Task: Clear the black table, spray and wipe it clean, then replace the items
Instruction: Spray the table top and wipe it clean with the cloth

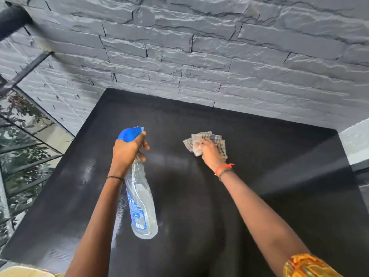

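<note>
The black table (259, 156) fills the middle of the view, its top bare with faint wet streaks. My left hand (127, 150) grips the neck of a clear spray bottle (141, 206) with a blue trigger head, held above the table's left half with the nozzle pointing away from me. My right hand (209, 150) presses a checked grey cloth (199, 139) flat against the tabletop, toward the back centre.
A grey stone-clad wall (219, 47) runs right behind the table. To the left a glass railing (24, 148) shows foliage below. A pale ledge (355, 140) meets the table's right back corner. Something tan (24, 271) sits at the bottom left edge.
</note>
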### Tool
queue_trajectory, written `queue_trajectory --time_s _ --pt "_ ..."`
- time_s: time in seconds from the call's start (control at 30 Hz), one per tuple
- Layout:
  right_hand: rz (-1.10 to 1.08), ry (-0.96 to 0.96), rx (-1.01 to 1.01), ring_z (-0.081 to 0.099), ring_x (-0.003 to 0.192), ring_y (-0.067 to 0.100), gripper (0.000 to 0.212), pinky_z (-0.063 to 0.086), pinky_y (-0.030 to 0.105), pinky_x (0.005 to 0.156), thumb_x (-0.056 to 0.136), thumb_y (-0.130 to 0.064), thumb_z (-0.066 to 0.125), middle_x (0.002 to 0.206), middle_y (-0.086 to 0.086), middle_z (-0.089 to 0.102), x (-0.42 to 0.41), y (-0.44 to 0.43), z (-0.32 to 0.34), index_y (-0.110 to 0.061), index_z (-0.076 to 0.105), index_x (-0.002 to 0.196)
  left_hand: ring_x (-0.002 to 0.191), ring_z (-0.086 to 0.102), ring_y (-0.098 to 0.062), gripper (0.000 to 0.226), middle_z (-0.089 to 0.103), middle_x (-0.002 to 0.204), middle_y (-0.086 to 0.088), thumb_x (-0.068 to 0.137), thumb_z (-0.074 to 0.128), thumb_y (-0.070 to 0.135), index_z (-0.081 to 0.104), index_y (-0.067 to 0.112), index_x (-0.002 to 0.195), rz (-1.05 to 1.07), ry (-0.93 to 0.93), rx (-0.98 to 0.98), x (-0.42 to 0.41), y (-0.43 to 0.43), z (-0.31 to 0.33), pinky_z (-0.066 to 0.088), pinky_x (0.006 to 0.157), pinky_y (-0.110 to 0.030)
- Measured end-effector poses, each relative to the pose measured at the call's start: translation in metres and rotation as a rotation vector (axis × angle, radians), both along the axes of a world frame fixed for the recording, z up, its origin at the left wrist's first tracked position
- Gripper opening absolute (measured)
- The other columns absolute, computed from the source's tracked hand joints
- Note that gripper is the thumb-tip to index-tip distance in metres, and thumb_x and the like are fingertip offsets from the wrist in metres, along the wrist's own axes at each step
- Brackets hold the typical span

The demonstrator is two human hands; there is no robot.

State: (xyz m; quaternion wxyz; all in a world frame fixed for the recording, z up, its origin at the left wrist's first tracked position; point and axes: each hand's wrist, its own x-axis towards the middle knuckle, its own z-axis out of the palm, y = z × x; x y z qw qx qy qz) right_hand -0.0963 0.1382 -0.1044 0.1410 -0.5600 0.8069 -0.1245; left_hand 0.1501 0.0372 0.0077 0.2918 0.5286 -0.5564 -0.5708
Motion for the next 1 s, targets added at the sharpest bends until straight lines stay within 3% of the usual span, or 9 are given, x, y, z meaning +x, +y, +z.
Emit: queue_trajectory --time_s 0.1,0.17,0.27,0.37,0.47,0.53,0.63,0.73,1.0 --pt "0.132 -0.083 -0.033 0.042 0.126 0.034 0.046 0.033 0.044 0.109 0.077 0.004 0.043 0.135 0.017 0.05 0.044 -0.004 -0.005 0.0 0.06 0.12 0.032 0.047 -0.018 0.029 0.065 0.058 0.001 0.092 0.062 0.027 0.06 0.012 0.068 0.016 0.002 0.004 -0.006 -0.01 -0.001 0.041 0.039 -0.02" --pt "0.276 -0.016 0.027 0.035 0.133 0.036 0.051 0.032 0.053 0.106 0.068 0.01 0.049 0.141 0.014 0.046 0.063 0.016 -0.019 -0.002 0.062 0.115 0.032 0.048 -0.018 0.029 0.065 0.059 0.0 0.092 0.062 0.028 0.06 0.012 0.068 0.03 -0.001 0.006 -0.008 -0.014 0.0 0.041 0.04 -0.02" --pt "0.395 0.0 0.029 0.035 0.135 0.034 0.062 0.032 0.057 0.106 0.06 0.008 0.052 0.143 0.009 0.045 0.068 0.064 -0.038 -0.008 0.061 0.12 0.033 0.049 -0.017 0.03 0.065 0.062 -0.003 0.092 0.062 0.028 0.059 0.012 0.067 0.052 -0.001 0.003 -0.009 -0.022 0.003 0.041 0.04 -0.019" --pt "0.351 -0.045 -0.067 0.041 0.132 0.03 0.07 0.034 0.046 0.109 0.057 0.007 0.051 0.138 0.008 0.05 0.036 0.11 -0.046 -0.017 0.06 0.123 0.033 0.049 -0.016 0.029 0.065 0.062 -0.002 0.092 0.061 0.028 0.059 0.012 0.069 0.054 -0.003 -0.01 -0.009 -0.027 0.007 0.042 0.041 -0.019" --pt "0.18 -0.063 -0.086 0.042 0.126 0.027 0.064 0.017 0.029 0.112 0.061 0.01 0.05 0.132 0.011 0.054 -0.023 0.115 -0.046 -0.013 0.062 0.119 0.032 0.048 -0.016 0.028 0.065 0.062 -0.001 0.092 0.062 0.028 0.06 0.012 0.07 0.063 -0.001 -0.012 -0.006 -0.03 0.006 0.041 0.04 -0.018" --pt "0.09 0.01 -0.053 0.049 0.12 0.034 0.061 0.016 0.024 0.112 0.058 0.015 0.046 0.125 0.018 0.059 -0.062 0.092 -0.045 -0.005 0.066 0.112 0.032 0.048 -0.017 0.029 0.065 0.061 -0.001 0.092 0.063 0.029 0.059 0.013 0.068 0.066 -0.002 -0.007 -0.002 -0.031 0.005 0.04 0.039 -0.018" --pt "-0.052 0.057 0.004 0.05 0.12 0.04 0.056 0.022 0.032 0.112 0.066 0.022 0.046 0.127 0.022 0.056 -0.106 0.03 -0.037 0.0 0.063 0.115 0.033 0.048 -0.018 0.029 0.066 0.06 0.001 0.091 0.064 0.03 0.06 0.013 0.068 0.08 -0.022 0.008 0.006 -0.031 0.001 0.041 0.042 -0.021" --pt "-0.1 0.087 -0.015 0.045 0.126 0.036 0.041 0.027 0.036 0.112 0.085 0.006 0.048 0.133 0.021 0.052 -0.115 -0.043 -0.026 -0.002 0.057 0.124 0.034 0.048 -0.02 0.025 0.066 0.06 0.0 0.09 0.065 0.03 0.062 0.013 0.071 0.107 -0.021 0.013 0.016 -0.032 -0.006 0.042 0.046 -0.026" --pt "0.157 0.06 -0.041 0.049 0.118 0.036 0.042 0.036 0.04 0.105 0.076 0.008 0.045 0.123 0.019 0.058 0.0 -0.128 -0.022 0.001 0.062 0.115 0.034 0.046 -0.021 0.022 0.065 0.067 -0.008 0.092 0.063 0.027 0.061 0.012 0.076 0.15 -0.039 0.016 0.047 -0.038 -0.013 0.042 0.049 -0.03"
